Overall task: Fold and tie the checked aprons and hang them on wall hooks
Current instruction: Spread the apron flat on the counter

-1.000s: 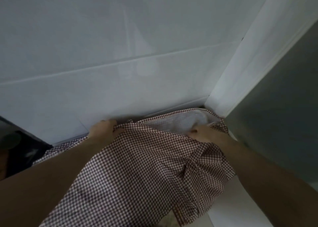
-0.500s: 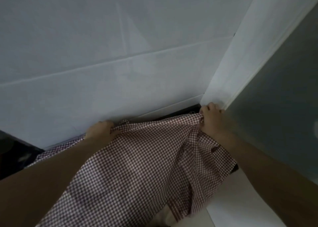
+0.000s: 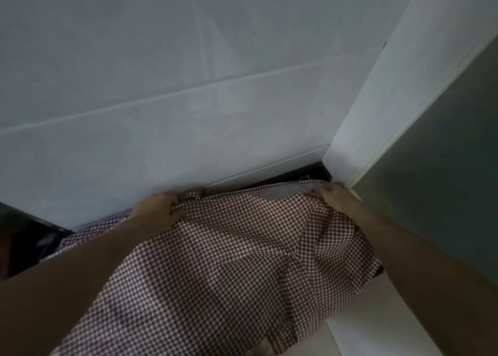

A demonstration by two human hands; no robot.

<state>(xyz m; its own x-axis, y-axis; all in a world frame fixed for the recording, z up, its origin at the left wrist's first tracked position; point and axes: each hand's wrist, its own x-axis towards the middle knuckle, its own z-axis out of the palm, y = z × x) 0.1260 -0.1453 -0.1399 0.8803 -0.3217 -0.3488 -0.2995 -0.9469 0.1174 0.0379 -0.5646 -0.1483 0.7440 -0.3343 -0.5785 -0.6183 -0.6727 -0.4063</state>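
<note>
Apron (image 3: 229,261), red-and-white check, is lying spread and rumpled across a dark counter (image 3: 296,176), reaching right up to the wall (image 3: 188,113). Its far edge is running along the base of the wall; the near part is draping down toward the camera, with deep folds bunching on the right side. A pale patch, likely the fabric's underside, is showing at the far edge between the two hands.

Left hand (image 3: 157,210) is gripping the far edge toward the left, fingers curling into the cloth, knuckles close against the wall. Right hand (image 3: 336,196) is pinching the far right corner of the apron, fingers curling round the fabric, sitting right in the corner where the wall is meeting a white pillar (image 3: 404,91). The two hands are holding that edge well apart, cloth sagging slightly between them. Both forearms are reaching in from the bottom corners, the left one lying over the apron.

A strip of checked fabric is trailing out left of the left hand along the wall base. Dark object at the far left edge, too dim to identify. Grey-green panel (image 3: 444,194) is filling the right side, beside the pillar. A white surface (image 3: 363,328) is showing at bottom right below the apron.
</note>
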